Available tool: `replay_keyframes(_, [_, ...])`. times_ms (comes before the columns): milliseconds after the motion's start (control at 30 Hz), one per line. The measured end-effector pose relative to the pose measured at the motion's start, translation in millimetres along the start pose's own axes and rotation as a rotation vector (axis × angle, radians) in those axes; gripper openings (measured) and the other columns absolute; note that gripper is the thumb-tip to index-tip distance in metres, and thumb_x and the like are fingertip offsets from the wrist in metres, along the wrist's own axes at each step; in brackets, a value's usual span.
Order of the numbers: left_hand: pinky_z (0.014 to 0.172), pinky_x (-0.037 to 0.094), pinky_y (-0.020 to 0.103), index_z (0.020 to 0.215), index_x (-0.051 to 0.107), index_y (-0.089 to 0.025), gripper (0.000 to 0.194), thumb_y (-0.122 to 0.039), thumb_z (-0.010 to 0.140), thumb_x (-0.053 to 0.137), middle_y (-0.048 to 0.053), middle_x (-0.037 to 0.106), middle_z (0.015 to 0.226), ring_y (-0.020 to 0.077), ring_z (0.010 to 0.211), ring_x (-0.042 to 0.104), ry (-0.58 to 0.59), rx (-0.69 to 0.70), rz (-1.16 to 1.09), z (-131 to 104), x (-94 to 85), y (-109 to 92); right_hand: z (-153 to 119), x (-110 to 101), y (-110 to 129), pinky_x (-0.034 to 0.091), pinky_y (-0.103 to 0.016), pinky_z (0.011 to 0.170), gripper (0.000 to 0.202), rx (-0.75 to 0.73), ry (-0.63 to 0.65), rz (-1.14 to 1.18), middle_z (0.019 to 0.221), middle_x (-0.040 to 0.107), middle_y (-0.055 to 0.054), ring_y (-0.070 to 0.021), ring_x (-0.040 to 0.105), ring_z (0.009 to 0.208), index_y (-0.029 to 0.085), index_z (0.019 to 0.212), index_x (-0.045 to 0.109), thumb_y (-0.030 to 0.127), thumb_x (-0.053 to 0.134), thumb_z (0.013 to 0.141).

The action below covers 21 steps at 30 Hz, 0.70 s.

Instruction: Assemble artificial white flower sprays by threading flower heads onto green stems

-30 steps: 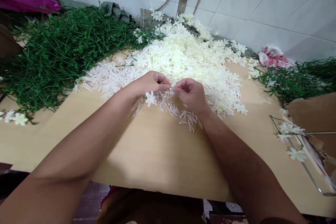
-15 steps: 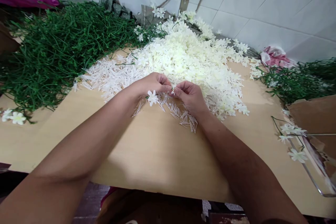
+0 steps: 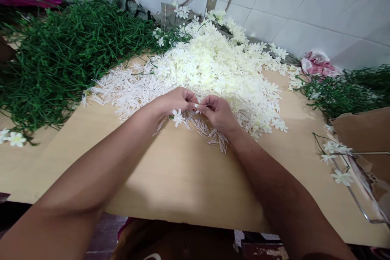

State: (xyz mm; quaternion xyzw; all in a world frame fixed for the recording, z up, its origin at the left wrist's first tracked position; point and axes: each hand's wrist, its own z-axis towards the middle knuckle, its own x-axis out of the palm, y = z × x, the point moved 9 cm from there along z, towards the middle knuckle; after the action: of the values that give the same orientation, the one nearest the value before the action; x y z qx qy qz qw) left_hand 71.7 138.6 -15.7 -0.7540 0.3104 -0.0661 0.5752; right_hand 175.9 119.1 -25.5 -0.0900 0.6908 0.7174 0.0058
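Observation:
My left hand (image 3: 181, 100) is closed on a green stem, mostly hidden by the fingers; a white flower (image 3: 177, 118) on it hangs below the palm. My right hand (image 3: 217, 110) is pinched on a small white flower (image 3: 197, 107), its fingertips almost meeting those of my left hand. Thin white sticks (image 3: 217, 137) lie on the board (image 3: 170, 178) just under both hands. Behind them rises a big heap of white flowers (image 3: 210, 55), with more white sticks (image 3: 122, 89) spread to its left.
Green stems (image 3: 70, 48) are piled at the left, and more greenery (image 3: 356, 89) lies at the right. A cardboard box (image 3: 365, 130) and a metal wire frame (image 3: 359, 205) stand at the right edge. Behind is a tiled wall (image 3: 283, 0).
The small flower at the fingertips has turned and shows more clearly. My hands remain close together, and the whole view has shifted slightly.

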Motion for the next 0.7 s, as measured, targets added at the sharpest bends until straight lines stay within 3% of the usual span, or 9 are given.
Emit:
replay_keyframes(167, [0.044, 0.025, 0.02, 0.057, 0.056, -0.012, 0.018, -0.002, 0.07, 0.061, -0.006, 0.049, 0.046, 0.0034, 0.04, 0.038, 0.008, -0.007, -0.032, 0, 2.4, 2, -1, -3, -2, 0.039, -0.023, 0.052, 0.033, 0.012, -0.013, 0.046, 0.055, 0.056, 0.004, -0.0069, 0.047, 0.053, 0.017, 0.062, 0.058, 0.038, 0.082, 0.056])
replay_keyframes(333, [0.047, 0.027, 0.021, 0.065, 0.06, -0.011, 0.013, -0.008, 0.077, 0.06, -0.003, 0.054, 0.053, 0.0042, 0.044, 0.042, 0.044, 0.024, -0.13, 7, 5.8, 3, 1, -6, -12, 0.054, -0.03, 0.07, 0.042, 0.106, 0.021, 0.405, 0.06, 0.063, 0.005, -0.0094, 0.061, 0.058, 0.018, 0.064, 0.06, 0.044, 0.087, 0.045])
replay_keyframes(567, [0.048, 0.025, 0.021, 0.067, 0.063, -0.011, 0.02, -0.026, 0.081, 0.062, -0.004, 0.048, 0.051, 0.0045, 0.045, 0.037, 0.134, 0.082, -0.076, 4, 8.5, 0, 2, -3, -13, 0.057, -0.032, 0.074, 0.035, 0.114, 0.097, 0.505, 0.064, 0.067, 0.004, -0.0104, 0.065, 0.06, 0.018, 0.066, 0.063, 0.037, 0.088, 0.049])
replay_keyframes(700, [0.05, 0.028, 0.02, 0.069, 0.064, -0.012, 0.027, -0.035, 0.082, 0.061, -0.001, 0.054, 0.059, 0.0053, 0.051, 0.04, 0.18, 0.125, -0.019, 2, 11.9, -3, 3, -2, -9, 0.058, -0.032, 0.073, 0.033, 0.09, 0.126, 0.52, 0.063, 0.068, 0.004, -0.0109, 0.065, 0.061, 0.018, 0.068, 0.063, 0.034, 0.087, 0.052])
